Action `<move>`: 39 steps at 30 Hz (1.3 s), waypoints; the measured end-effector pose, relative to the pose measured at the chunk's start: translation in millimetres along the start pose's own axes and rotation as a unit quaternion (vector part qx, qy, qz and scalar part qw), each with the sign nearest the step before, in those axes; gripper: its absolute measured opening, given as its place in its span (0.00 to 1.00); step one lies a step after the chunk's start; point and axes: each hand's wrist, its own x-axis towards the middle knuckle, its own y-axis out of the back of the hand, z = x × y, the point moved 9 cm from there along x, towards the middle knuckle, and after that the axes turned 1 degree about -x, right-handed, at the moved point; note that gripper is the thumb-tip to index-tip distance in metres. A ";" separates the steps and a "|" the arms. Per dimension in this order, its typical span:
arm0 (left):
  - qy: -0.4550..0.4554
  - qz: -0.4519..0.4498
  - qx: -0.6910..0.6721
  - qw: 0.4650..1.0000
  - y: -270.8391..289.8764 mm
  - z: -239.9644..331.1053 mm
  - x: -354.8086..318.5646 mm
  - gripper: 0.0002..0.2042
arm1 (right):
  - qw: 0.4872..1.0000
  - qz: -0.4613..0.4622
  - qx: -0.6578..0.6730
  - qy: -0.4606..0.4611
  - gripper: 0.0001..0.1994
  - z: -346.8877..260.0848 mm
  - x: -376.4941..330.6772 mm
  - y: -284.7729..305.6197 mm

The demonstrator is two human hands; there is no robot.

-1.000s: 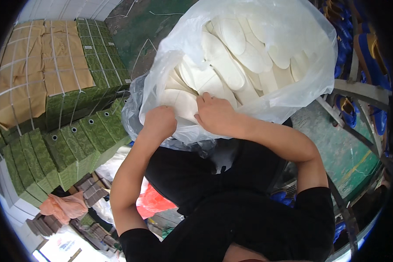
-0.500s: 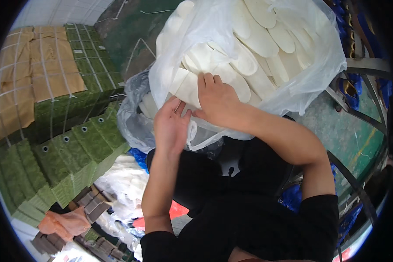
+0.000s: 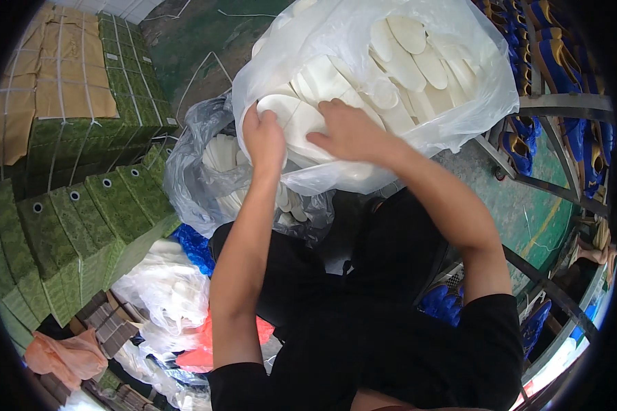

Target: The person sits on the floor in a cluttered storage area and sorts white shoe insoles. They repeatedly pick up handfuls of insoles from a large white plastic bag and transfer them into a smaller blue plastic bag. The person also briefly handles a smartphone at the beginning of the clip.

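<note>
Insoles (image 3: 296,118) lie in the open bag (image 3: 346,179); expect them light, flexible, best taken by the edges. Your left hand (image 3: 266,140) pinches one's edge; your right hand (image 3: 355,133) lies over it, grip not discernible.

The camera sits on the person's head, the left one of a pair, and looks down. It is close: the black shirt (image 3: 384,342) is big at the bottom, and the left hand (image 3: 264,140), right hand (image 3: 353,130) and white insoles (image 3: 288,113) show above the middle. It sees very wide, from green boxes (image 3: 82,219) at left to a metal rack (image 3: 565,104) at right.
</note>
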 end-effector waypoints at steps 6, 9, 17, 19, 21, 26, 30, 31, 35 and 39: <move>-0.222 0.060 0.258 0.938 -34.4 13.0 -69.8 0.37 | 1.000 0.017 0.025 -0.007 0.27 16.6 -9.7 -3.7; -0.119 0.068 0.051 0.989 -30.8 7.2 -97.0 0.36 | 0.998 0.012 0.048 -0.043 0.23 30.1 -9.4 4.0; -0.037 -0.010 0.053 0.998 -18.9 -12.1 -53.1 0.28 | 0.990 0.015 0.090 -0.107 0.26 35.5 -6.6 16.8; -0.047 -0.030 0.071 0.996 -7.9 -25.6 -26.3 0.24 | 0.995 0.087 0.002 -0.056 0.32 18.6 -20.3 27.1; 0.002 -0.076 -0.009 0.997 3.8 -39.2 -0.8 0.20 | 0.968 0.201 -0.137 0.061 0.38 -17.5 -37.2 31.1; -0.108 -0.079 0.214 0.968 5.5 -9.8 -0.1 0.15 | 0.983 0.102 -0.150 0.037 0.44 -27.3 -22.6 -0.5; -0.237 -0.095 0.593 0.764 0.1 -14.6 -31.2 0.18 | 0.978 0.145 -0.145 0.039 0.42 -6.7 -20.5 11.3; -0.253 -0.078 0.679 0.684 -7.2 -17.0 -43.6 0.18 | 0.978 0.146 -0.145 0.030 0.41 -2.9 -20.4 12.1; -0.245 -0.158 0.818 0.496 -35.4 -32.4 -60.3 0.17 | 0.981 0.141 -0.133 0.000 0.40 -3.0 -21.3 14.3; -0.175 -0.373 0.776 0.478 -47.1 -76.2 -27.0 0.16 | 0.984 0.133 -0.117 -0.026 0.39 -1.5 -22.4 16.1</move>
